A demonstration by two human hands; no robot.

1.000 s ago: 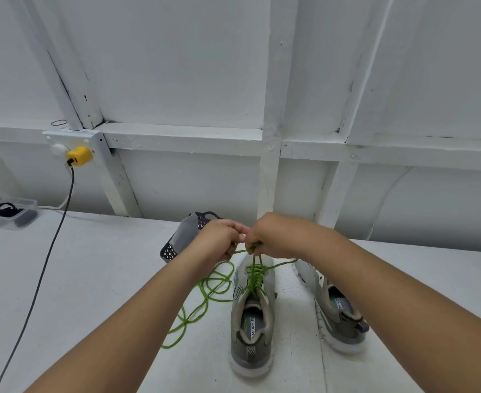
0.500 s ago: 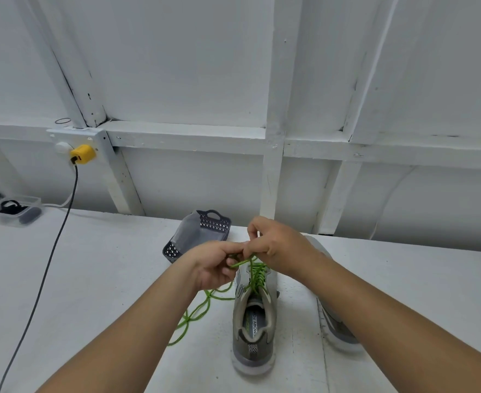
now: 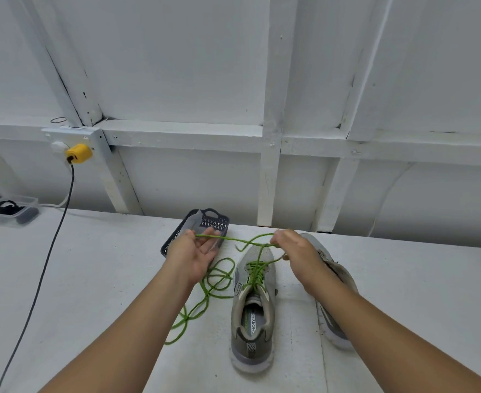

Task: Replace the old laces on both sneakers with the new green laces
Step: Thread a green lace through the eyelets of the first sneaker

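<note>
Pinching a strand of the green lace [image 3: 257, 272] above the toe, the right hand [image 3: 297, 255] is shown at centre right. The left hand [image 3: 195, 255], palm up with fingers relaxed and spread, carries another strand across its fingertips. The laced sneaker [image 3: 252, 310] stands at lower centre on the white table [image 3: 92, 279]; the second sneaker [image 3: 331, 293] is partly hidden behind the right forearm. Loose lace is coiled left of the sneaker, before a dark basket [image 3: 197, 231].

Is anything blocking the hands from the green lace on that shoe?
No. The right hand already pinches the green lace above the near sneaker; a strand lies across the open left hand.
</note>
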